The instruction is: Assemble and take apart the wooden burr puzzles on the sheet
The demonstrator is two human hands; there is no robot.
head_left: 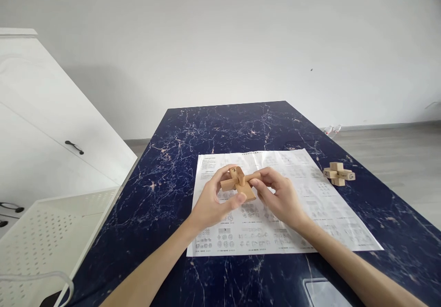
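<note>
A wooden interlocking puzzle (246, 191) of crossed pale-brown pieces is held above the printed sheet, with a dark mark like a "2" on one piece. My left hand (217, 201) is closed around its left side, thumb on the near flat piece and fingers behind it. My right hand (278, 197) pinches the piece that sticks out to the right between thumb and forefinger. Beneath both hands lies the white instruction sheet (296, 233), covered in small diagrams too fine to read.
A second wooden puzzle (338, 174), marked with letters, sits at the sheet's right edge on the dark blue marbled table (155, 224). A flat, pale-topped object (325, 293) lies at the near edge. White cabinet (51, 127) and perforated bin (44, 238) stand at left.
</note>
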